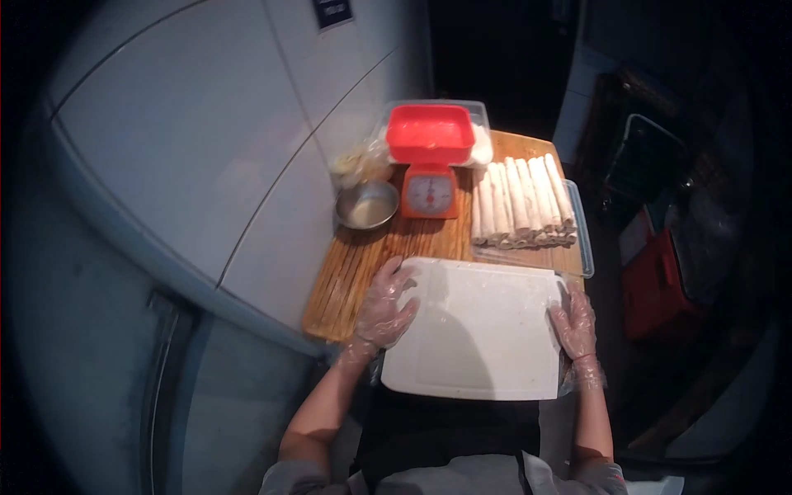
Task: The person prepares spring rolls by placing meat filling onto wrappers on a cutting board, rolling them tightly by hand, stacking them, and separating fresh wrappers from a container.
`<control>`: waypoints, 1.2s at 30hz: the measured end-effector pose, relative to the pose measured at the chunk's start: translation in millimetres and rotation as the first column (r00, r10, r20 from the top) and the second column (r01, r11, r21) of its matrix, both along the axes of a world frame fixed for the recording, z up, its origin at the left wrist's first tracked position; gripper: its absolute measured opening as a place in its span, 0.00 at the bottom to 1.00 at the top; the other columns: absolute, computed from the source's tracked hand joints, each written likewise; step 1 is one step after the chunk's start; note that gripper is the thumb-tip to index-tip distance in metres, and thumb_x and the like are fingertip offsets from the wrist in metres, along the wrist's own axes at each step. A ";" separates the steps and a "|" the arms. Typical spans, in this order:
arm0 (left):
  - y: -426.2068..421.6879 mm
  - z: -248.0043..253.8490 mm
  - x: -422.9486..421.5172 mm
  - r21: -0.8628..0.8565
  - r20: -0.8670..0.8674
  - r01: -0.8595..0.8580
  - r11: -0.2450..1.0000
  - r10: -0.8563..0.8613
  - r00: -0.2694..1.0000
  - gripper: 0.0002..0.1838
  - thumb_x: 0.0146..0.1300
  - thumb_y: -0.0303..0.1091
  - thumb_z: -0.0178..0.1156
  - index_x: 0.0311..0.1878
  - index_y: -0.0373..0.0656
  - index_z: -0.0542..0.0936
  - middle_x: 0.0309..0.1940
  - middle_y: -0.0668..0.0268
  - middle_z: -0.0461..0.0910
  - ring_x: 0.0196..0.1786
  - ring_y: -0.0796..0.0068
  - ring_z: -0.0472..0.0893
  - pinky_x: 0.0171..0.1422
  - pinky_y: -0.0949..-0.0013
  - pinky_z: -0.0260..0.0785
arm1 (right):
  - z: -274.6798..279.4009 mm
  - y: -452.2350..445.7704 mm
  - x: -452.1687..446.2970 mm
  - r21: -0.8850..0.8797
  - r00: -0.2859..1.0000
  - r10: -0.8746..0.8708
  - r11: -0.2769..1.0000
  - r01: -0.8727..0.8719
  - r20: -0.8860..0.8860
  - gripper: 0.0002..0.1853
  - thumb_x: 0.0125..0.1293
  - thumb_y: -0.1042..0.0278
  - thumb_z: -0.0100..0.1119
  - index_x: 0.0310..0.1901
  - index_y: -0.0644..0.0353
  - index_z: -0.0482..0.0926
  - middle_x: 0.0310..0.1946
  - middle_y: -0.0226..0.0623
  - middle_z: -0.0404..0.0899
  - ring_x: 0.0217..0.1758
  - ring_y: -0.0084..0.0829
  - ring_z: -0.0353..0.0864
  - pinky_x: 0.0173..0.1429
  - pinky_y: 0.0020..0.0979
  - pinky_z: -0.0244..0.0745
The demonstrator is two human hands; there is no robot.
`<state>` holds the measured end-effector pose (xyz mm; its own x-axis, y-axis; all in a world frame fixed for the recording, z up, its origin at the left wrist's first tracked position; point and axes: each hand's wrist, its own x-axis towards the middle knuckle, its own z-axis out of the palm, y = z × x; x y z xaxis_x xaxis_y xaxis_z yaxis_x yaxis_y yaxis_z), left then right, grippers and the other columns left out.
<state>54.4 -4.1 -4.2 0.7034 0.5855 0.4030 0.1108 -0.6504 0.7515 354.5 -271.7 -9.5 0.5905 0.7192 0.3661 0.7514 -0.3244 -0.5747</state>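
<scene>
A white cutting board (478,330) lies at the near edge of the wooden table, a shadow across its middle. My left hand (386,307), in a clear plastic glove, grips the board's left edge near the far corner. At the right edge my right hand (575,322), gloved the same way, holds the board with its thumb over the top. Beyond the board stands an orange dial scale (430,193) with a red tray (430,132) on it. Several pale rolled sticks (524,198) are stacked right of the scale on a clear plastic lid or tray (582,227).
Left of the scale sit a metal bowl (366,205) and a plastic bag (356,163). Behind the red tray is a clear container (482,132) with white contents. A wall (206,132) runs along the left. A red box (656,289) stands low on the right.
</scene>
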 end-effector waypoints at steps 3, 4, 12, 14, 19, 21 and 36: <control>-5.7 -0.9 -2.3 -0.166 0.114 0.005 0.986 0.014 0.993 0.28 0.62 0.29 0.65 0.66 0.41 0.74 0.70 0.49 0.67 0.71 0.50 0.70 0.74 0.57 0.65 | -6.9 3.4 4.4 0.046 0.999 -0.001 0.999 0.000 0.035 0.31 0.67 0.60 0.65 0.69 0.64 0.70 0.64 0.54 0.74 0.68 0.52 0.73 0.73 0.44 0.66; -3.0 3.6 -2.3 -0.084 0.064 -0.040 0.996 0.045 0.997 0.27 0.62 0.29 0.65 0.66 0.42 0.74 0.70 0.49 0.67 0.71 0.50 0.70 0.74 0.57 0.65 | 5.0 5.7 -0.1 0.054 0.999 0.039 0.998 -0.040 0.034 0.30 0.68 0.58 0.65 0.67 0.64 0.72 0.63 0.54 0.75 0.67 0.52 0.74 0.71 0.45 0.68; 0.7 7.8 3.0 0.059 -0.032 -0.032 0.998 0.034 0.999 0.22 0.63 0.24 0.62 0.62 0.38 0.76 0.70 0.51 0.64 0.64 0.59 0.78 0.67 0.62 0.75 | -8.8 7.9 7.7 0.057 0.998 -0.029 0.998 0.025 0.059 0.27 0.67 0.59 0.64 0.65 0.62 0.75 0.61 0.50 0.77 0.66 0.49 0.76 0.71 0.43 0.69; 2.2 5.3 4.0 0.112 0.005 -0.026 0.993 0.026 1.000 0.21 0.63 0.23 0.62 0.61 0.37 0.77 0.69 0.52 0.66 0.62 0.58 0.79 0.66 0.63 0.76 | -8.0 7.2 6.7 0.054 0.997 -0.040 0.998 0.037 0.061 0.26 0.67 0.60 0.64 0.64 0.61 0.75 0.61 0.49 0.78 0.66 0.48 0.76 0.71 0.42 0.69; 3.2 0.0 5.0 0.026 0.056 -0.032 0.999 0.031 0.998 0.20 0.61 0.24 0.63 0.58 0.39 0.79 0.65 0.52 0.72 0.62 0.56 0.79 0.67 0.62 0.74 | -7.3 9.4 6.5 0.006 0.993 -0.031 1.000 0.031 0.113 0.25 0.66 0.61 0.64 0.63 0.59 0.76 0.60 0.49 0.78 0.64 0.49 0.76 0.70 0.41 0.70; 4.3 -1.8 6.2 0.054 0.090 -0.062 0.997 0.057 0.994 0.19 0.58 0.27 0.64 0.55 0.39 0.81 0.60 0.52 0.78 0.65 0.53 0.77 0.72 0.58 0.67 | -8.2 10.0 5.6 0.021 0.996 -0.030 0.999 0.029 0.084 0.25 0.66 0.61 0.63 0.62 0.60 0.76 0.61 0.50 0.78 0.65 0.51 0.75 0.71 0.42 0.69; 9.2 -12.4 1.8 0.269 -0.073 -0.123 0.955 0.148 0.986 0.18 0.57 0.29 0.64 0.53 0.44 0.84 0.59 0.54 0.80 0.64 0.51 0.77 0.71 0.54 0.68 | -26.3 9.0 8.7 -0.003 0.995 -0.012 1.000 0.012 0.102 0.27 0.68 0.60 0.58 0.65 0.64 0.73 0.66 0.58 0.72 0.71 0.53 0.70 0.76 0.44 0.63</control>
